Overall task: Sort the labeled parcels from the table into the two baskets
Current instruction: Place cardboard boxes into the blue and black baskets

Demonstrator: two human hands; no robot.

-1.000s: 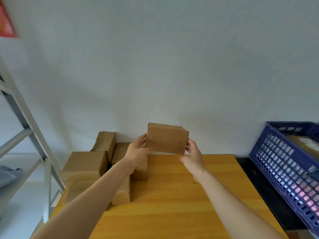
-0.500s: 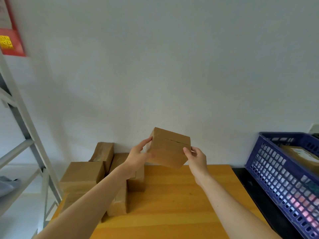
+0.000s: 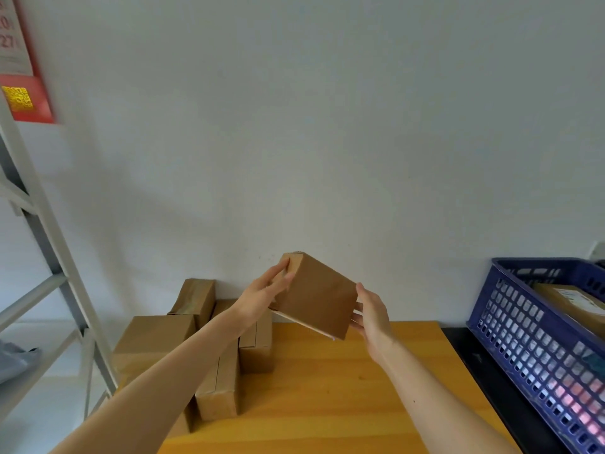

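A plain brown cardboard parcel [image 3: 319, 294] hangs tilted in the air above the back of the wooden table [image 3: 327, 404]. My left hand [image 3: 262, 298] holds its upper left end, fingers laid along the side. My right hand [image 3: 371, 314] grips its lower right end. No label shows on the faces turned toward me. Several more brown parcels [image 3: 154, 339] lie stacked at the table's back left, against the wall. A blue lattice basket [image 3: 537, 348] stands at the right with a labeled parcel [image 3: 576, 303] inside.
A grey metal shelving frame [image 3: 49, 244] rises at the left. A black surface [image 3: 484, 371] lies between the table and the blue basket. A red and white calendar [image 3: 19, 60] hangs on the white wall.
Both hands have lifted the parcel higher and rotated it, so its left end now points up and its right end down. The view has tipped upward a little.
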